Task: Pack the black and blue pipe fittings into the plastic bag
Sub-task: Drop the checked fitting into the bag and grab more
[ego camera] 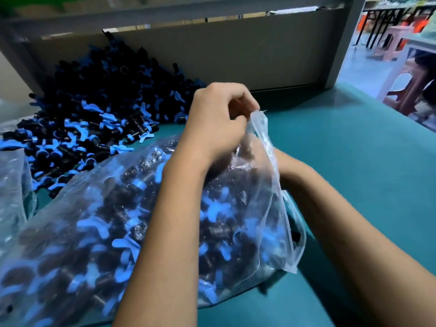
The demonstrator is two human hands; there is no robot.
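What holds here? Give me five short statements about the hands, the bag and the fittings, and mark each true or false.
1. The left hand pinches the top edge of the plastic bag. True.
2. The plastic bag holds no fittings yet. False: it is packed with black and blue fittings.
3. A loose pile of fittings lies on the table beyond the bag. True.
4. The right hand is spread flat on the bare table, clear of the bag. False: it sits behind the bag's film at the mouth, mostly hidden.
5. The table surface is red. False: it is teal green.
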